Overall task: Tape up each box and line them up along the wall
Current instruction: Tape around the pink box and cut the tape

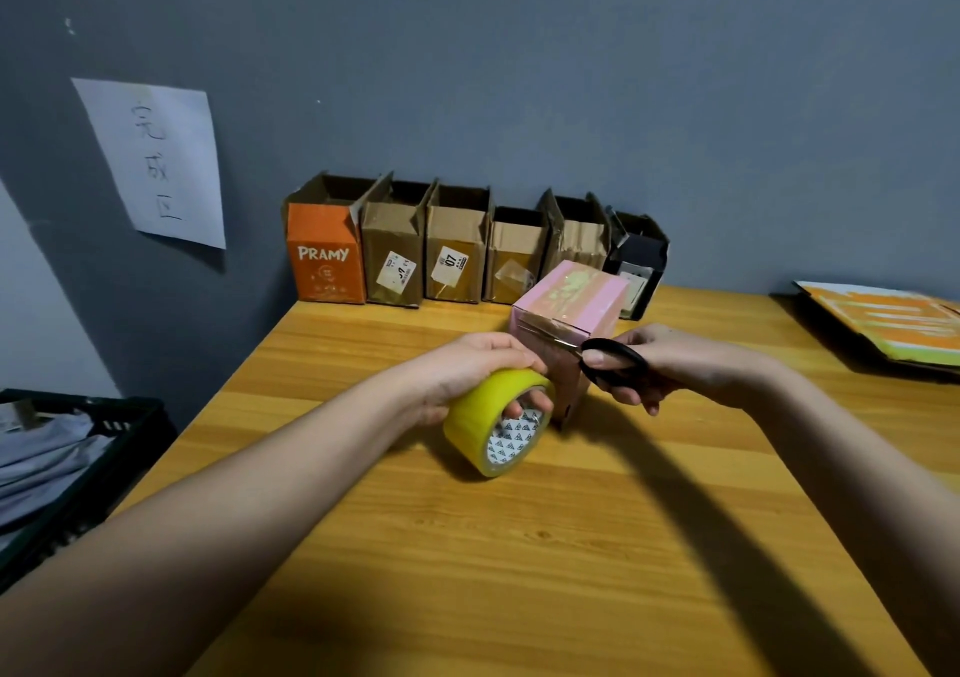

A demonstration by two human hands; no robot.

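A pink box [597, 302] stands on the wooden table [519, 546], with a strip of clear tape along its top. My left hand [467, 369] grips a yellow tape roll [488, 421] just left of the box, fingers through its core. A stretch of tape runs from the roll up to the box's near top edge. My right hand [670, 364] holds black-handled scissors [610, 359], whose blades point at that tape. Several boxes [452, 255] stand in a row against the grey wall, an orange one [324, 260] leftmost and a black one [636, 260] rightmost.
A paper sign [156, 161] hangs on the wall at the left. A black crate [104, 447] with grey cloth sits beside the table's left edge. Flattened orange cardboard [893, 323] lies at the table's far right.
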